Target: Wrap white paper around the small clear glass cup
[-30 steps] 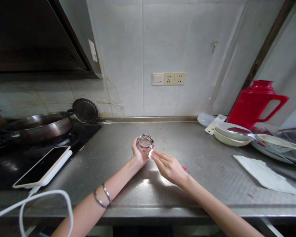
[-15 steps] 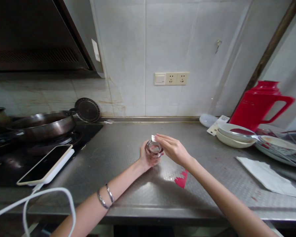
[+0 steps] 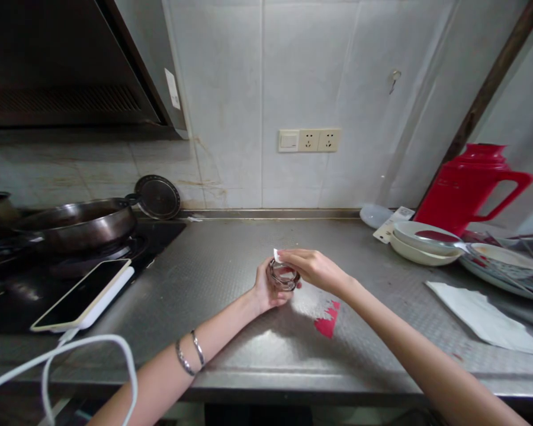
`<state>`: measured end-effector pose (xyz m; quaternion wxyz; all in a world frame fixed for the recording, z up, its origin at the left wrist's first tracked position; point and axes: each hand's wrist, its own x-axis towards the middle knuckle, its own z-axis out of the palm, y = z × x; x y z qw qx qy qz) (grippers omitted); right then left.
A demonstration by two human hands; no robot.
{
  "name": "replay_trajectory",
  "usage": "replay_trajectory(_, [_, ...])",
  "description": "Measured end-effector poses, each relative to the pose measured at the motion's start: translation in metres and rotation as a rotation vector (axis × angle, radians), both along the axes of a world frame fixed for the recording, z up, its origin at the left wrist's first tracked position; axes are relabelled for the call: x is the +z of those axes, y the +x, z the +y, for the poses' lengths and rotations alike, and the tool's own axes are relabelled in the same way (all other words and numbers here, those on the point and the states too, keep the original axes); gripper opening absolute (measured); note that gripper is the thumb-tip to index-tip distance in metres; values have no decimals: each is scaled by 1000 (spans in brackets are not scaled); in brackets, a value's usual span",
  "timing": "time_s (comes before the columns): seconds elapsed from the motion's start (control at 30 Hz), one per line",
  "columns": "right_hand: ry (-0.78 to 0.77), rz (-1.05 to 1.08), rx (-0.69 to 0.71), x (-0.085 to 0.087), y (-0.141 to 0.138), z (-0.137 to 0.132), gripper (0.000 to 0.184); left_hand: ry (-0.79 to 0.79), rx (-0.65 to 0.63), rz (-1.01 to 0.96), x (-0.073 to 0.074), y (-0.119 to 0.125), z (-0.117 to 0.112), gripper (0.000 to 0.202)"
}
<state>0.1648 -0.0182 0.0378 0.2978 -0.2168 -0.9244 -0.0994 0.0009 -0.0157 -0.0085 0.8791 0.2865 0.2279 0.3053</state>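
Note:
My left hand point(image 3: 265, 291) is wrapped round a small clear glass point(image 3: 288, 282) with a dark tint, holding it above the metal counter point(image 3: 231, 248). The open mouth of the glass faces up towards me. From the right, my right hand point(image 3: 320, 270) reaches over the rim, its fingers pressed together on a small white piece of tissue point(image 3: 276, 255). That white piece sticks out past the fingertips at the far side of the rim. Part of the glass is hidden behind my fingers. Below the hands, a jagged red patch point(image 3: 326, 325) lies on the counter.
On the left are a phone point(image 3: 82, 296) with a white cable point(image 3: 127, 361), a steel pan point(image 3: 84, 225) on the stove and a dark round lid point(image 3: 159, 197). At right stand a red thermos jug point(image 3: 462, 189), stacked bowls point(image 3: 420, 251) and a folded white tissue point(image 3: 484, 316).
Both hands have shifted slightly right and nearer to me together with the glass. My right fingers, with the white tissue, sit lower over the rim.

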Motion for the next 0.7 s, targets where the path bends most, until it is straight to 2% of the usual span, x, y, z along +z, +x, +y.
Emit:
replay_trajectory(0.13, [79, -148, -46, 2, 5, 2, 34, -25, 74, -44, -3, 0, -1, 53])
replay_trajectory(0.23, [123, -184, -65, 1, 4, 0, 33, -11, 125, -57, -3, 1, -3, 54])
replay_trajectory(0.53, [60, -33, -130, -8, 2, -17, 39, -14, 303, -74, 0, 5, -8, 50])
replay_trajectory(0.7, [134, 89, -126, -22, -6, -31, 44, -77, 452, -73, 4, 6, -10, 48])
